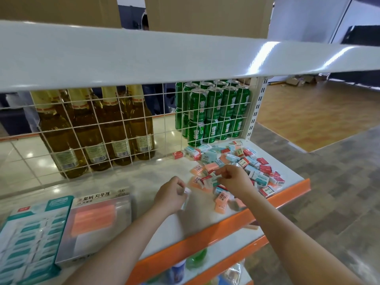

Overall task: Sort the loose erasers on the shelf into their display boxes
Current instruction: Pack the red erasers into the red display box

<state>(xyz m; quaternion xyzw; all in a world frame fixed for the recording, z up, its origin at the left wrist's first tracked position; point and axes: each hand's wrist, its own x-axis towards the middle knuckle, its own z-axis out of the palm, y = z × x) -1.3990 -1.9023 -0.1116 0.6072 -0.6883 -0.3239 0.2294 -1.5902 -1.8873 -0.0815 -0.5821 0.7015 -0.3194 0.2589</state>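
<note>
A white shelf (pixel 160 171) with an orange front edge carries the work, under another white shelf board above. Beyond it lies grey and wood-look flooring. A white wire grid backs the shelf, with amber bottles (pixel 96 130) and stacked green cans (pixel 213 112) behind it.

At the near left stand two display boxes: a teal box (pixel 26 241) packed with rows of teal-sleeved erasers, and beside it a clear-lidded box (pixel 96 225) partly filled with salmon-pink ones.

The loose erasers (pixel 242 167) lie heaped at the shelf's right end, small blocks in red, pale blue and salmon-pink sleeves, some showing barcodes.

The left hand (pixel 171 195) has its grip curled round a small white-and-blue eraser (pixel 186 197), just left of the heap. The right hand (pixel 234 178) rests on the heap, fingers pinching a pale blue eraser (pixel 214 179).
</note>
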